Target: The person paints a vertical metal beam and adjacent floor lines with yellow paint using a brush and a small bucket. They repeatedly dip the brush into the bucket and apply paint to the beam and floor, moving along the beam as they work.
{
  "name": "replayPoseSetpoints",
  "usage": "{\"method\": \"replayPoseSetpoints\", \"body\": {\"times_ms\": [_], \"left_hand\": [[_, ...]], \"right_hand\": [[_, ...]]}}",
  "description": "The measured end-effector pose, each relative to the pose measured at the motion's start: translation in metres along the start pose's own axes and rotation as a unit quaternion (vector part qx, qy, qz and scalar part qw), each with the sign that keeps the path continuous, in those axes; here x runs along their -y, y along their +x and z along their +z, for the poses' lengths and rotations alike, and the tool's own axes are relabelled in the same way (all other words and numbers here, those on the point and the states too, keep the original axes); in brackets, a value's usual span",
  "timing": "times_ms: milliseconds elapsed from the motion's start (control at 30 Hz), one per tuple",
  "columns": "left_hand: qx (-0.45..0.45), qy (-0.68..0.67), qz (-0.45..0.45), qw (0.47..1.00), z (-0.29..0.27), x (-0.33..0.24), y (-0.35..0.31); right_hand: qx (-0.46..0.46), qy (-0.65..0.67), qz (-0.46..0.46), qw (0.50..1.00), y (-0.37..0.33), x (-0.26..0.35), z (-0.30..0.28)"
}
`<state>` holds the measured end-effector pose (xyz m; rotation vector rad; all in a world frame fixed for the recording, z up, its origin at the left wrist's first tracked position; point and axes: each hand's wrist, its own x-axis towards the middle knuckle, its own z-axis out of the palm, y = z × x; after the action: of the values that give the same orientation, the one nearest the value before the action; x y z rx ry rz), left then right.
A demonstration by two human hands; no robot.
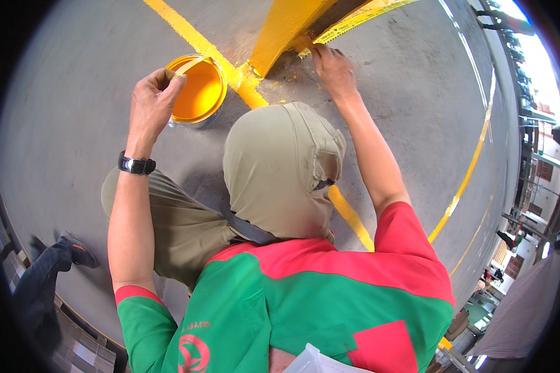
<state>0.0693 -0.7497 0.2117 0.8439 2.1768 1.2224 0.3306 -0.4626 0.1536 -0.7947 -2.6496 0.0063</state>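
My left hand (152, 102) is closed, with thumb and fingers pinching a flat yellow strip (193, 65). That strip reaches over the near rim of an open can of yellow-orange paint (200, 93) on the floor. My right hand (335, 69) is closed at the foot of a yellow-painted post (280, 37). Its fingertips meet the end of a yellow tape with black markings (354, 23). Whether they grip this tape or something behind it is hidden.
Yellow lines (180, 28) cross the grey floor (410, 105), one passing beside the can. Small yellow paint spots lie near the post. My bent knee (280, 168) is between my arms. Another person's leg and shoe (74, 248) are at the left.
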Motion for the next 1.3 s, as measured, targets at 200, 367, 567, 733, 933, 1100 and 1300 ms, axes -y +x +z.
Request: {"method": "replayPoseSetpoints", "body": {"times_ms": [200,367,567,733,933,1100,1300], "left_hand": [[0.026,-0.041,0.005,0.999,0.009,-0.014,-0.01],[0.038,-0.044,0.03,0.998,0.032,-0.021,-0.008],[0.054,0.024,0.026,0.998,0.054,-0.026,-0.016],[0.047,0.033,0.061,0.997,0.058,-0.052,-0.01],[0.065,0.059,0.055,0.995,0.081,-0.064,-0.02],[0.062,0.053,0.07,0.994,0.086,-0.072,-0.028],[0.06,0.001,0.079,0.995,0.084,-0.082,-0.021]], "right_hand": [[-0.133,0.065,0.017,0.989,-0.009,0.011,-0.066],[-0.028,0.391,0.166,0.905,-0.035,0.017,-0.119],[0.122,0.406,-0.1,0.9,0.0,0.06,-0.071],[0.246,0.189,-0.303,0.901,0.035,0.092,-0.035],[0.289,0.129,-0.326,0.891,0.03,0.096,0.002],[0.299,0.166,-0.274,0.899,0.021,0.082,-0.018],[0.111,0.399,-0.016,0.91,-0.009,0.029,-0.062]]}}
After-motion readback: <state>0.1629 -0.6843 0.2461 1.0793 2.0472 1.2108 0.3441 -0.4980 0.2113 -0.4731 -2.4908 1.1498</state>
